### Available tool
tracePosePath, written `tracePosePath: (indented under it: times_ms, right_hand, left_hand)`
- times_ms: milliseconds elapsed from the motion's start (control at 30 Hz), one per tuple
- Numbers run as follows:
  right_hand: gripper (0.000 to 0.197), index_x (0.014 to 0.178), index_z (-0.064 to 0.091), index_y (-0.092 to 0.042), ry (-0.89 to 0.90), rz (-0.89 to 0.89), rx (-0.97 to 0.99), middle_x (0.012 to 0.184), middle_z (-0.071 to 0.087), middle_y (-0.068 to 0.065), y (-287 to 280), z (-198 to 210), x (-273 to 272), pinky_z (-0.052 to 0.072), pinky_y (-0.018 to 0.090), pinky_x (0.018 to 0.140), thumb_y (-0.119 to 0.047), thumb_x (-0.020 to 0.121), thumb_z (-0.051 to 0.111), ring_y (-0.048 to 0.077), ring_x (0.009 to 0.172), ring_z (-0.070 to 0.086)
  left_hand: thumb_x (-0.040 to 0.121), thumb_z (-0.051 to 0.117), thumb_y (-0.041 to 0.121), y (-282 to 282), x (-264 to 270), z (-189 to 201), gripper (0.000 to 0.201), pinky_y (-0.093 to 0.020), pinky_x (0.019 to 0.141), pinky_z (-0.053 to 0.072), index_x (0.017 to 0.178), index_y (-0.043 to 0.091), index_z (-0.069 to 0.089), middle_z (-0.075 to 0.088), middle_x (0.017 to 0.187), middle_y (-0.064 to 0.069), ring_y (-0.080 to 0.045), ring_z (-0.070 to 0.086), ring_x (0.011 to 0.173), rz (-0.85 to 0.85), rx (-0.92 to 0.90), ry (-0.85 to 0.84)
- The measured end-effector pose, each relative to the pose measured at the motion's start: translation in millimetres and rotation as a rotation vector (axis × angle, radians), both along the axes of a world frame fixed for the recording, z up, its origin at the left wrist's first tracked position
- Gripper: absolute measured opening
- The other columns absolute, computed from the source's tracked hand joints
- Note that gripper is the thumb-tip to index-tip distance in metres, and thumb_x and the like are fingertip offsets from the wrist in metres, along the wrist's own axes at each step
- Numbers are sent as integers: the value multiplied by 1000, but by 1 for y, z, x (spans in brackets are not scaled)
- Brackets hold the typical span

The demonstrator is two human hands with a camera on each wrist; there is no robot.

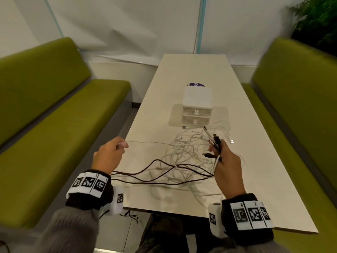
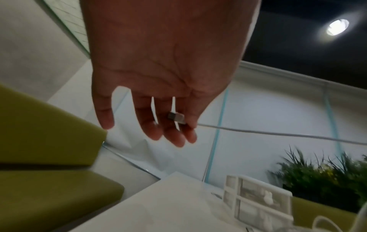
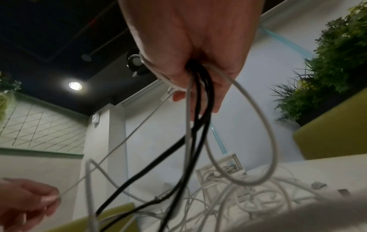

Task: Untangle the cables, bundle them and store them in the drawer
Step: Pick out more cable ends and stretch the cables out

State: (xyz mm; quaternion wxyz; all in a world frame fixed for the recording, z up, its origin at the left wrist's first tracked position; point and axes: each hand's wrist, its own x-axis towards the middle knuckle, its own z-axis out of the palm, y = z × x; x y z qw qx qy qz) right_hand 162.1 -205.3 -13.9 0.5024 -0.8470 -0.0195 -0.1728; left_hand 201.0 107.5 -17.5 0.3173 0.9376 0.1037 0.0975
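Observation:
A tangle of white cables (image 1: 184, 152) lies on the pale table (image 1: 264, 179) in front of a white two-drawer unit (image 1: 197, 106), both drawers closed. My right hand (image 1: 224, 161) is raised and grips several cable ends, with black and white plugs (image 1: 215, 141) sticking up out of it. Dark cables (image 1: 155, 172) sag from it toward the left. In the right wrist view, black cables (image 3: 198, 125) and a white loop (image 3: 272, 141) hang from the right hand (image 3: 198, 70). My left hand (image 1: 122, 145) pinches the plug end (image 2: 175, 117) of one white cable (image 2: 278, 133), pulled taut out of the tangle.
Green benches (image 1: 63, 115) flank the table on both sides. A purple sticker (image 1: 196, 85) shows behind the drawer unit. Loose plugs (image 1: 232, 141) lie to the right of the tangle. A plant (image 1: 317, 21) stands at the far right. The near table edge is by my wrists.

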Motion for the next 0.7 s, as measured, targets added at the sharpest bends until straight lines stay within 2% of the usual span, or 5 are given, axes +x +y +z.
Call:
tracePosePath:
  times_ms: [67, 200, 367, 567, 700]
  right_hand:
    - [68, 117, 48, -37, -31, -1, 61, 100, 63, -9, -2, 4, 0, 51, 30, 90, 21, 84, 37, 17, 97, 65]
    - [61, 121, 56, -7, -46, -97, 125, 110, 63, -10, -16, 15, -1, 41, 0, 69, 26, 75, 32, -3, 91, 60]
    - [46, 95, 52, -8, -51, -34, 183, 108, 64, -8, -9, 22, -6, 38, -2, 67, 27, 74, 31, -27, 86, 53]
    - [69, 93, 48, -38, -133, 22, 120, 104, 67, -9, 7, 18, -10, 52, 23, 81, 26, 72, 33, 8, 96, 65]
    - [77, 96, 49, -44, -149, 65, 132, 107, 67, -13, 10, 18, -13, 54, 35, 86, 26, 70, 31, 7, 103, 63]
  left_hand:
    - [90, 46, 25, 10, -1, 1, 18, -39, 75, 45, 77, 28, 58, 64, 75, 4, -22, 56, 74, 28, -177, -81]
    - [90, 36, 12, 28, -11, 19, 30, -31, 63, 35, 64, 19, 49, 50, 65, -4, -16, 44, 60, 333, -556, -350]
    - [80, 39, 27, 70, -31, 3, 36, -42, 60, 40, 77, -2, 60, 49, 70, -15, -25, 41, 63, 755, -450, -384]
    - [89, 56, 21, 74, -31, -21, 20, -36, 80, 47, 75, 14, 69, 66, 94, -17, -30, 57, 84, 193, 18, 494]
    - [88, 53, 4, 2, -17, 2, 42, -10, 69, 37, 112, 38, 56, 56, 92, 0, -1, 50, 72, -323, 17, 108]
